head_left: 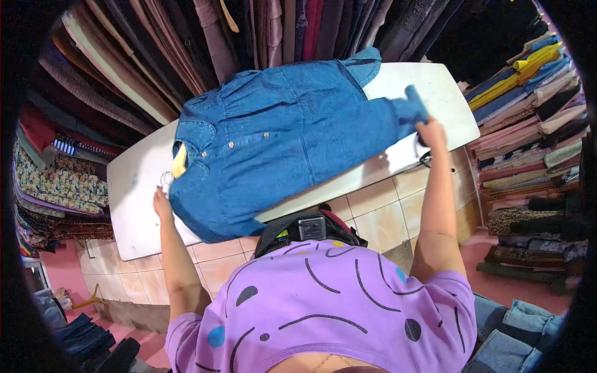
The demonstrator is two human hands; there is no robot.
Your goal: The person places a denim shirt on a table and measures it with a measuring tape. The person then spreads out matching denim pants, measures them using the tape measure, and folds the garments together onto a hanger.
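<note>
A blue denim garment [273, 137] with a collar and front buttons lies spread across the white table [444, 93], collar to the left. My right hand [432, 133] is closed on its lower edge at the right, and the cloth there is lifted and slightly blurred. Beside the shoulder near the collar is my left hand [161, 204], fingers stretched out and apart; whether it touches the cloth is hard to tell. A yellow piece [179, 163] shows inside the neck opening. One sleeve [364, 65] sticks out at the far right end.
Dark hanging trousers [323, 31] line the back behind the table. Folded clothes stand in stacks [528, 143] on the right, with more hanging garments [62, 180] on the left. A black bag [305, 227] is at my waist. Folded jeans [522, 323] sit at lower right.
</note>
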